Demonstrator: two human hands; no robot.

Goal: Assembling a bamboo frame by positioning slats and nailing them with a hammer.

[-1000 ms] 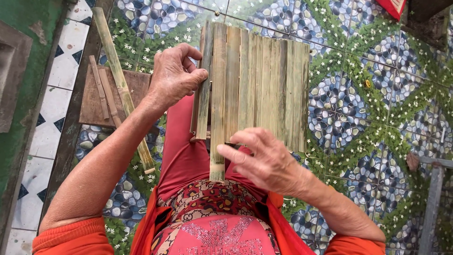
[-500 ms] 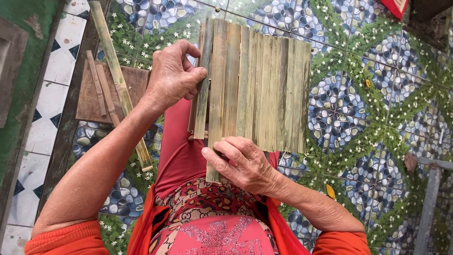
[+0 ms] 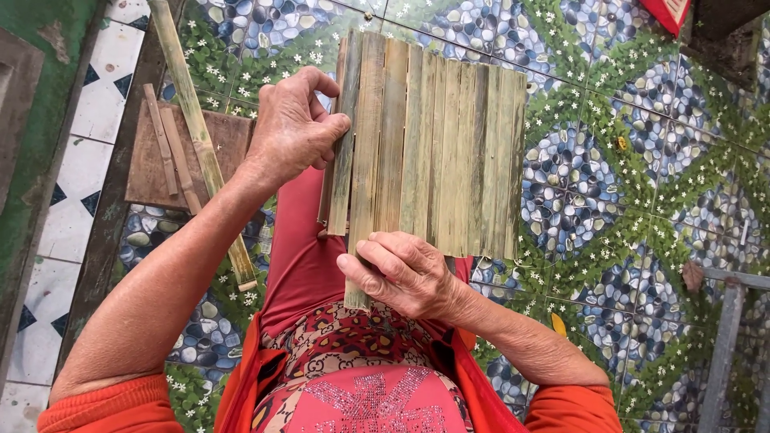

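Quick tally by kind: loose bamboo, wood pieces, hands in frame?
Bamboo slat panel, held by left hand and right hand: 1
Long bamboo pole on floor: 1
Short wooden sticks on board: 2
Flat brown wooden board: 1
Hands: 2
Total: 7

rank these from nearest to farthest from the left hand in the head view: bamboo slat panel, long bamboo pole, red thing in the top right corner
1. bamboo slat panel: the left hand grips its left edge.
2. long bamboo pole: lying on the floor just left of that hand, apart from it.
3. red thing: far off at the top right corner.
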